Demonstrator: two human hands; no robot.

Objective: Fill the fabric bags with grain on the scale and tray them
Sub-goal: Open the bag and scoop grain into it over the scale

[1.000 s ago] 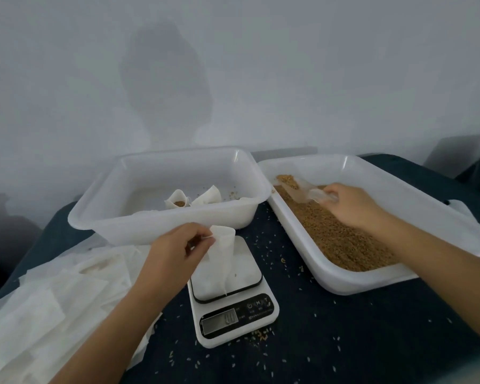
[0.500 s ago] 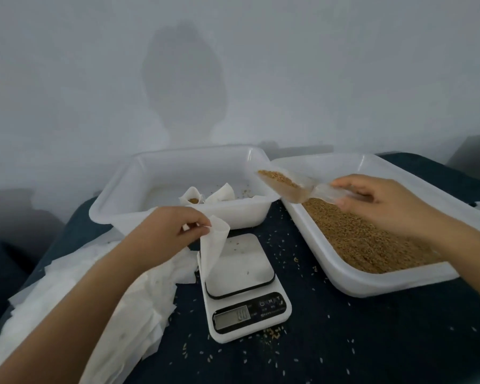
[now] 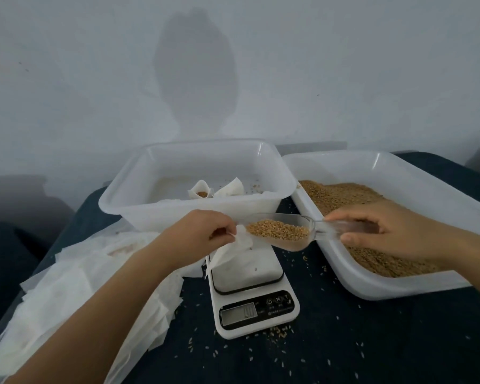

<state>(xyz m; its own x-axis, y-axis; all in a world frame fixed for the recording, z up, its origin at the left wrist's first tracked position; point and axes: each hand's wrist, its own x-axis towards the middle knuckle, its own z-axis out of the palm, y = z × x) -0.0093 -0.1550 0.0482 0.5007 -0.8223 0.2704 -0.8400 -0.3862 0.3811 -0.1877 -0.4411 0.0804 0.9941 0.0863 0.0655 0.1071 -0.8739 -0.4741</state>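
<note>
My left hand (image 3: 197,236) pinches the top edge of a white fabric bag (image 3: 230,252) that hangs over the left side of the white digital scale (image 3: 251,295). My right hand (image 3: 383,231) grips the handle of a clear plastic scoop (image 3: 286,231) loaded with brown grain. The scoop's front end touches the bag's mouth. To the right, a white tray (image 3: 399,284) holds a bed of grain (image 3: 341,195). Behind the scale, a second white tray (image 3: 178,214) contains two filled bags (image 3: 216,191).
A heap of flat white fabric bags (image 3: 75,297) lies at the left on the dark blue cloth (image 3: 372,342). Loose grains are scattered on the cloth around the scale. A pale wall rises right behind both trays.
My right hand has carried the loaded scoop left from the grain tray to the bag's mouth above the scale. My left hand still holds the bag over the scale.
</note>
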